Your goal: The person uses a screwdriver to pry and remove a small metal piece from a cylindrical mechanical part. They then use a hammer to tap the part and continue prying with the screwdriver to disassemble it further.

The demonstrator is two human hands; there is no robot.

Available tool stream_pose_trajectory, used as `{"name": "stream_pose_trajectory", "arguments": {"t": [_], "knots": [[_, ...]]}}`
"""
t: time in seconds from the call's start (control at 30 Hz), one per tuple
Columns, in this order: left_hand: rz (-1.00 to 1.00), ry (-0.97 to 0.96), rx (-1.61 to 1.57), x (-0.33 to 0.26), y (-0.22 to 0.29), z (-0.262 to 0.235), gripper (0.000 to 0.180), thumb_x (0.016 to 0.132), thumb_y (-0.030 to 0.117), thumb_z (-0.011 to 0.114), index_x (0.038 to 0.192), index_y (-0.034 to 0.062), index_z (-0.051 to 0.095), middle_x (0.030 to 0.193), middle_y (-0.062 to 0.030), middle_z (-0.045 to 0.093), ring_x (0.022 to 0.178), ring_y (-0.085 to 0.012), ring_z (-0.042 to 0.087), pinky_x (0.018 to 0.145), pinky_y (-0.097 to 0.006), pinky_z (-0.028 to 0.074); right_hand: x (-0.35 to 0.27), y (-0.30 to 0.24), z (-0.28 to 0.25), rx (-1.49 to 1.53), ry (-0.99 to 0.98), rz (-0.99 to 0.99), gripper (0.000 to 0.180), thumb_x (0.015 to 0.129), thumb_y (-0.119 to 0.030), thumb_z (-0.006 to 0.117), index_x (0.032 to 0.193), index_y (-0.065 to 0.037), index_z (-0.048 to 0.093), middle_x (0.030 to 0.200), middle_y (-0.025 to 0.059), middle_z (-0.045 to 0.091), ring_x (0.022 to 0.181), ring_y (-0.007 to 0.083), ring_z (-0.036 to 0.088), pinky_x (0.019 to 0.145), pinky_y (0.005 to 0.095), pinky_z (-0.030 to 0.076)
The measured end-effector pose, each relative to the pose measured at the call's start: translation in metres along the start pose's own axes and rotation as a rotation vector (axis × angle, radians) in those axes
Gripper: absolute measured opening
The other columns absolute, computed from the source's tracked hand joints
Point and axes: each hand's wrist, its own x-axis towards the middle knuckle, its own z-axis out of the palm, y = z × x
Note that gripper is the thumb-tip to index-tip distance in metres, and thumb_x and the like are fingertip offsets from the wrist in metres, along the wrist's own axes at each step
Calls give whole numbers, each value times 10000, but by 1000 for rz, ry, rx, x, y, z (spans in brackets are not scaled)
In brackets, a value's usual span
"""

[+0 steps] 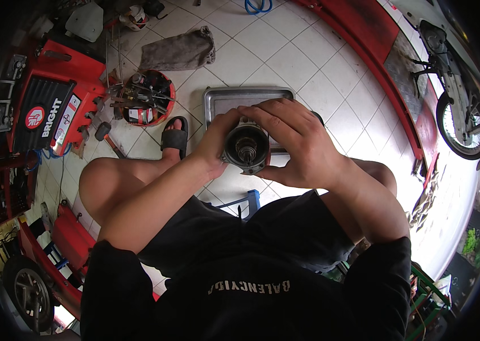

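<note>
L hand (219, 137) & R hand (303, 143) grip round metal housing (246, 152) betw. them, open end twd cam, ribbed core vis. inside. Metal tray (249, 90) on tile flr (285, 59) beyond, partly hidden by hands. Red tool bucket (172, 94) to L, hammer (103, 131) nr it; grey rag (175, 51) farther fwd. Spoked wheel (460, 128) far R.
</note>
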Motion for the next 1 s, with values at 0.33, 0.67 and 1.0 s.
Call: {"name": "stream_pose_trajectory", "arguments": {"t": [0.33, 0.67, 1.0], "knots": [[2, -48, -22, 0, -1, -4, 486, 1085, 432, 310, 1388, 109, 512, 1300, -89, 623, 1177, -207, 648, 972, -408, 569, 1, 0, 0, -1, 4, -8, 848, 560, -189, 914, 1312, 31, 590, 1096, 177, 651, 958, 347, 663, 844, 428, 535], [20, 76, -44, -4, 6, 18, 396, 1063, 360, 369, 1189, 60, 595, 1043, -71, 676, 923, -159, 693, 777, -322, 591, -1, 0, 0, -4, 12, -11, 852, 554, -185, 915, 1309, 35, 590, 1098, 180, 652, 957, 350, 664, 851, 430, 535], [35, 153, -72, -4, 6, 25, 375, 1046, 333, 402, 1074, 42, 637, 912, -60, 700, 785, -142, 716, 668, -284, 603, -2, 1, 2, -8, 37, -19, 842, 547, -182, 919, 1295, 40, 600, 1084, 175, 651, 948, 340, 665, 830, 420, 535]]}}
